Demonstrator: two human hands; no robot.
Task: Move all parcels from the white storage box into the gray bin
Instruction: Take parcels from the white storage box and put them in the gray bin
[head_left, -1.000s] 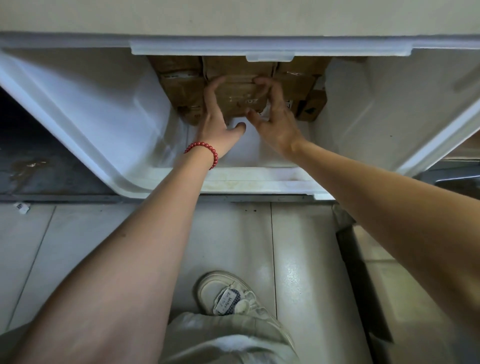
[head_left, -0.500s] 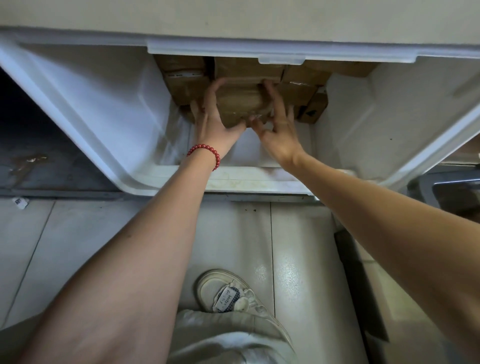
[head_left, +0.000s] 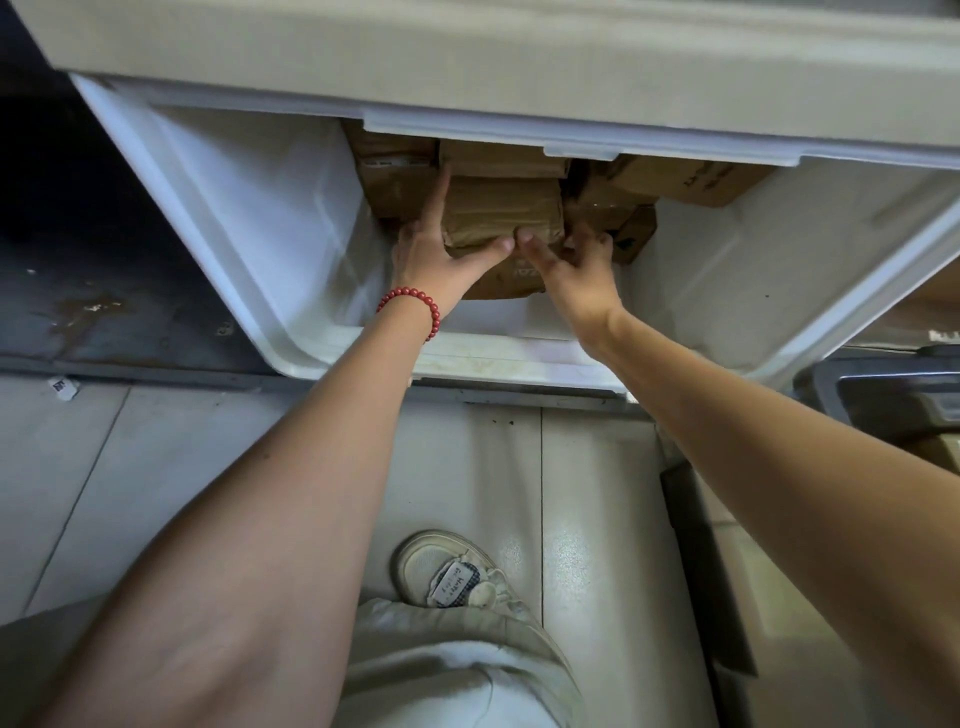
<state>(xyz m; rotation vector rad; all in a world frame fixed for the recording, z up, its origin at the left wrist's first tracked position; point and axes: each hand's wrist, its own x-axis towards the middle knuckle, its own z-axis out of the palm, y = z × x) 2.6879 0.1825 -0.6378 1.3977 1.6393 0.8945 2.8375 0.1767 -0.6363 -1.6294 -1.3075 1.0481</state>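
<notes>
Left hand (head_left: 441, 257) is pinching the parcel (head_left: 501, 210) between thumb and outstretched index finger; right hand (head_left: 571, 275) is curling spread fingers round its right side. Parcel is sitting atop the pile, far end of the white storage box (head_left: 249, 208). Pick-up step. Next probably calls for lifting clear, then swinging right toward the gray bin (head_left: 893, 400).

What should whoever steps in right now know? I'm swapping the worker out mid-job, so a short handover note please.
Left hand: grips the taped parcel at its left side, thumb on the near edge.
Right hand: grips the same parcel at its right side.
Taped parcel: inside the white storage box, among other parcels at its far end.
Gray bin: only an edge shows at right; contents hidden.
Done: cannot tell.
Left: lift this parcel out, then the others.
</notes>
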